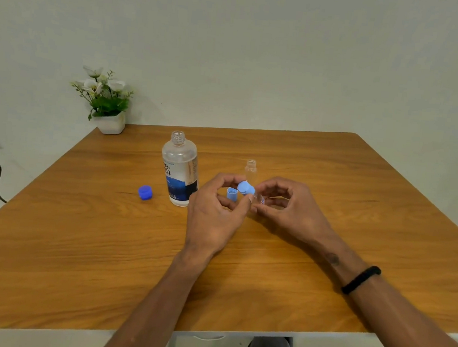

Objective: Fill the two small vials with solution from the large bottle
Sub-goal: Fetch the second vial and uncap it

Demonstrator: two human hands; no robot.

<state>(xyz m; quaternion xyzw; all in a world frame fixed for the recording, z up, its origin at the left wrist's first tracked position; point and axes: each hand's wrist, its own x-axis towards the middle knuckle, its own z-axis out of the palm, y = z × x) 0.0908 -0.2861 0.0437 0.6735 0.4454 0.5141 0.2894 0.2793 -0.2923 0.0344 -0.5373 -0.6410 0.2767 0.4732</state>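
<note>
Both hands' fingers (247, 200) pinch a capped small vial (257, 198) (contents unclear); large bottle (179, 169) stands uncapped, partly full.

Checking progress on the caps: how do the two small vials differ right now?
The far vial stands upright on the table, uncapped and untouched. The near vial lies tilted between both hands, the right hand gripping its body and the left hand pinching its light blue cap. Both are small and clear.
</note>
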